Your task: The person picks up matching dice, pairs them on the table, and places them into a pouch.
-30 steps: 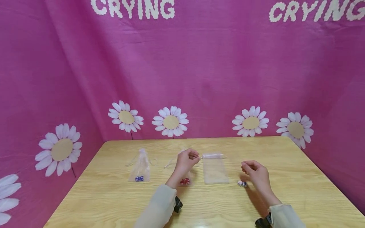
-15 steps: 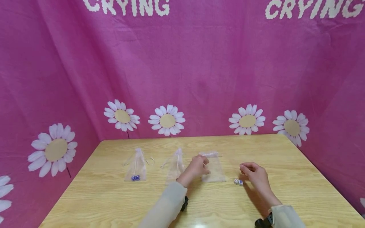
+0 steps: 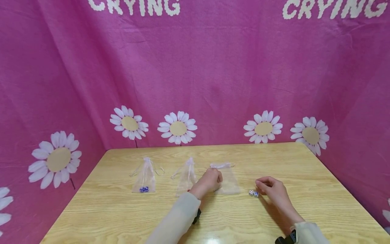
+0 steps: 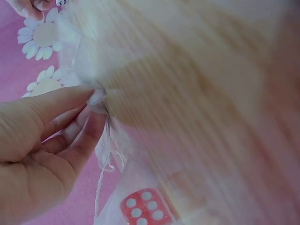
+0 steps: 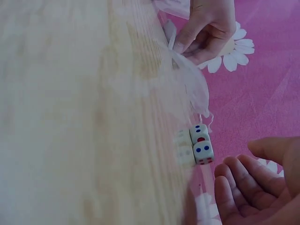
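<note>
My left hand (image 3: 211, 181) pinches the left side of a sheer white organza drawstring bag (image 3: 230, 183) between thumb and fingers; in the left wrist view the gathered fabric (image 4: 97, 99) shows at the fingertips. That bag lies flat on the table. My right hand (image 3: 272, 189) hovers just right of two white dice (image 3: 253, 193), its fingers loosely bent and holding nothing. Red and blue dots mark these dice (image 5: 202, 144) in the right wrist view. Beside my left hand lies a second organza bag (image 3: 186, 176) with red dice (image 4: 146, 206) in it, mostly hidden in the head view.
Farther left, a drawn organza bag (image 3: 146, 176) holds two blue dice (image 3: 144, 189), its cords spread to either side. The wooden table (image 3: 122, 217) ends at a pink curtain (image 3: 213, 84) printed with daisies.
My left hand has moved right and down, from the red-dice bag to the flat bag, and now grips its edge. The right hand stays almost still beside the white dice. The view shifts slightly.
</note>
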`<act>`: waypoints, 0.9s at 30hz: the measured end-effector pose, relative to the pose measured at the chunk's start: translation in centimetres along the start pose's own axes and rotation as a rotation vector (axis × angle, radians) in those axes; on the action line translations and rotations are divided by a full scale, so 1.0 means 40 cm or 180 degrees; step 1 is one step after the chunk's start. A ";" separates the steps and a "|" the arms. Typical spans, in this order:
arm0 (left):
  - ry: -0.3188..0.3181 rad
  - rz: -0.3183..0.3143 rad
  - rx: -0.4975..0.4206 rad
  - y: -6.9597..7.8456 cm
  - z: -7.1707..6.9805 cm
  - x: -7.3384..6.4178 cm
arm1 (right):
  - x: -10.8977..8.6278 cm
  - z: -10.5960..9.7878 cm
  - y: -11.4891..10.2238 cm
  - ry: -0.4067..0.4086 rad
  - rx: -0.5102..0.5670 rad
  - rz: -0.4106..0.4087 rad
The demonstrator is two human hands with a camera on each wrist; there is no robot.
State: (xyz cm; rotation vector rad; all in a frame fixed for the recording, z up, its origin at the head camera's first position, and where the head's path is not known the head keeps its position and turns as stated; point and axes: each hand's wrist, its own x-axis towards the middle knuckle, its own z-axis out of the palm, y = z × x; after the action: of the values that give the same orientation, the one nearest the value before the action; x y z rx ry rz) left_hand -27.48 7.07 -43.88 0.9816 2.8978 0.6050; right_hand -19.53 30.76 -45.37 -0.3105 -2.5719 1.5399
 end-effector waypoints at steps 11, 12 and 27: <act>-0.0038 -0.0163 -0.0263 -0.017 -0.004 -0.011 | -0.005 -0.035 0.034 -0.0160 -0.0247 -0.0020; -0.0038 -0.0166 -0.0285 -0.018 -0.004 -0.011 | -0.006 -0.037 0.036 -0.0174 -0.0295 -0.0062; -0.0032 -0.0141 -0.0286 -0.022 -0.011 -0.011 | -0.019 -0.014 0.017 -0.0536 -0.1363 -0.1165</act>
State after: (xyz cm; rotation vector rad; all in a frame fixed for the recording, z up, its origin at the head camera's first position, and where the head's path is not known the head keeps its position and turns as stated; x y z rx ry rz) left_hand -27.70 6.00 -43.84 0.9044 2.8473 0.7185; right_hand -18.60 31.39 -45.70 0.2545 -2.8640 0.9237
